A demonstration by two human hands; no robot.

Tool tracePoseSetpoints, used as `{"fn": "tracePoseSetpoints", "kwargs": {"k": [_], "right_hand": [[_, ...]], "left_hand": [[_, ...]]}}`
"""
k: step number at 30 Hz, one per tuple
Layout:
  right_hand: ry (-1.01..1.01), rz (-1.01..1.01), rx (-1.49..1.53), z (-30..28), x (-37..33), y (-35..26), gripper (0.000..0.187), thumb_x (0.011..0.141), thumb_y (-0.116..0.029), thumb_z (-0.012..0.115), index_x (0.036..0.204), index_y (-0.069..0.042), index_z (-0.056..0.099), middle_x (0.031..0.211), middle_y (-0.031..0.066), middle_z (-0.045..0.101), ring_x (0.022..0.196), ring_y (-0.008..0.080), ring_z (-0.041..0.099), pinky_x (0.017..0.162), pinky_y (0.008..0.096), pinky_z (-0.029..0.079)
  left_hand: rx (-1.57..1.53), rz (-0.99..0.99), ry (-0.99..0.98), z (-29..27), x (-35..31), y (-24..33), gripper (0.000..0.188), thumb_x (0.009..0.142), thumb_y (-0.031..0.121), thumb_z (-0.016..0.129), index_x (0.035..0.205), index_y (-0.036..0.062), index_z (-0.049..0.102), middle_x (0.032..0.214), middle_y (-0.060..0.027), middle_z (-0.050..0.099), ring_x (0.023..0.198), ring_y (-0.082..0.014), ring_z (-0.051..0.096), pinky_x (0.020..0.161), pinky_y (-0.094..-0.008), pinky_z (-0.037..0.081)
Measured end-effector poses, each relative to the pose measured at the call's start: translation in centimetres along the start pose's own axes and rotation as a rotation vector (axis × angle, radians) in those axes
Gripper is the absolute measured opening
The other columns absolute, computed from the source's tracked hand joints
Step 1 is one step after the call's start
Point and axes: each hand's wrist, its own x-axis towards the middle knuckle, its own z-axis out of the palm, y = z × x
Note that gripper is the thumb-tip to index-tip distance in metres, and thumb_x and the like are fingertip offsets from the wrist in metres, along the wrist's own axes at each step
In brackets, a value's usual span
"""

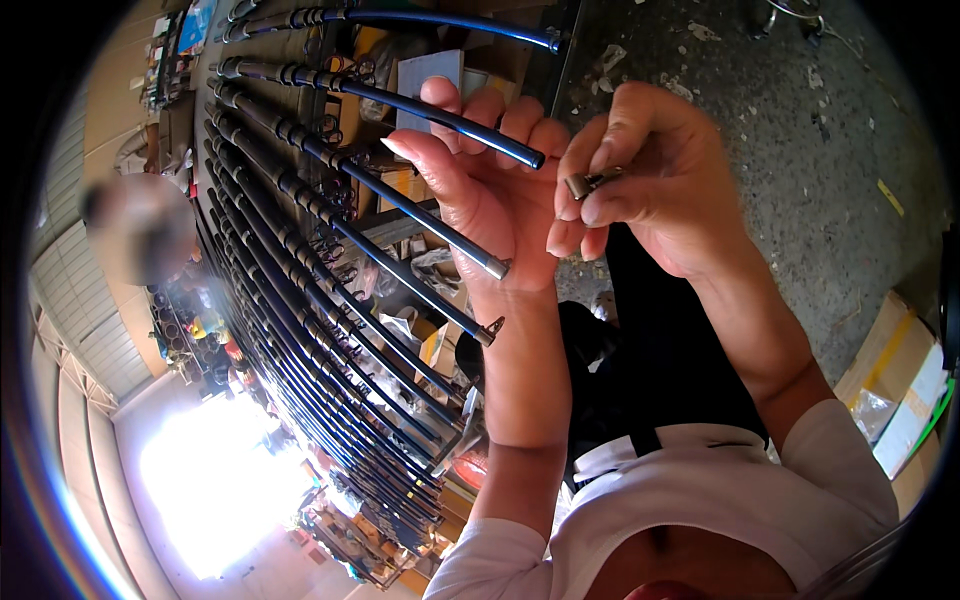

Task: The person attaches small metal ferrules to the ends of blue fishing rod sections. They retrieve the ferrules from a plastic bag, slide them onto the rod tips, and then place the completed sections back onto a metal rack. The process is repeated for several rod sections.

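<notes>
Blue-and-black fishing rods lie side by side in a long row, their ends pointing toward me. My left hand [490, 205] is open, palm up, fingers half curled and thumb stretched out, behind the end of one fishing rod [450, 120]. That rod passes in front of its fingers; whether they touch it I cannot tell. Close to the same rod end, my right hand [665, 165] pinches a small metal fitting [588, 184] between thumb and fingers. Beside my left wrist, a neighbouring rod [425, 287] carries a metal tip fitting [490, 331] on its end.
Cardboard boxes [890, 345] stand on the grey floor [820, 130] at right. Under the rods are boxes, plastic bags and a white sheet [430, 75]. A blurred person [145, 230] is at far left, and a bright opening [215, 480] shows at lower left.
</notes>
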Motion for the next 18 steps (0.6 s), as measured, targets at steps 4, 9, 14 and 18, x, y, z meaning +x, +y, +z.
{"fn": "tracePoseSetpoints", "kwargs": {"k": [4,9,14,18], "right_hand": [[-0.020,-0.073,-0.032,-0.2,0.9,0.5,0.017,0.070,0.008,0.072,0.078,0.002,0.059,0.082,0.0126,0.063,0.059,0.0133,0.061,0.048,0.0212,0.046],[-0.039,-0.063,-0.007,-0.3,1.0,0.8,0.017,0.069,0.007,0.073,0.076,0.001,0.059,0.083,0.0111,0.062,0.058,0.0104,0.059,0.047,0.0203,0.044],[-0.025,-0.034,-0.031,-0.2,1.0,0.7,0.016,0.071,0.004,0.073,0.079,0.000,0.060,0.083,0.0093,0.063,0.055,0.0090,0.057,0.046,0.0197,0.041],[0.020,0.030,-0.009,0.0,0.9,0.6,0.017,0.073,0.001,0.073,0.083,-0.001,0.059,0.081,0.0083,0.063,0.053,0.0077,0.054,0.045,0.0195,0.038]], "left_hand": [[0.091,-0.009,-0.031,-0.1,0.2,0.1,0.032,0.086,0.049,0.054,0.104,0.0254,0.066,0.069,0.0070,0.042,0.065,-0.0093,0.038,0.064,-0.0219,0.036],[0.126,0.014,-0.019,0.4,0.1,0.2,0.028,0.088,0.045,0.052,0.098,0.0225,0.065,0.069,0.0052,0.042,0.065,-0.0102,0.039,0.065,-0.0230,0.038],[0.095,0.022,-0.008,0.9,-0.2,0.1,0.025,0.091,0.041,0.052,0.096,0.0184,0.062,0.069,0.0039,0.041,0.066,-0.0110,0.037,0.065,-0.0241,0.036],[0.149,0.080,0.027,1.3,-0.5,-0.2,0.024,0.094,0.036,0.050,0.095,0.0132,0.056,0.069,0.0050,0.036,0.064,-0.0110,0.030,0.061,-0.0257,0.031]]}}
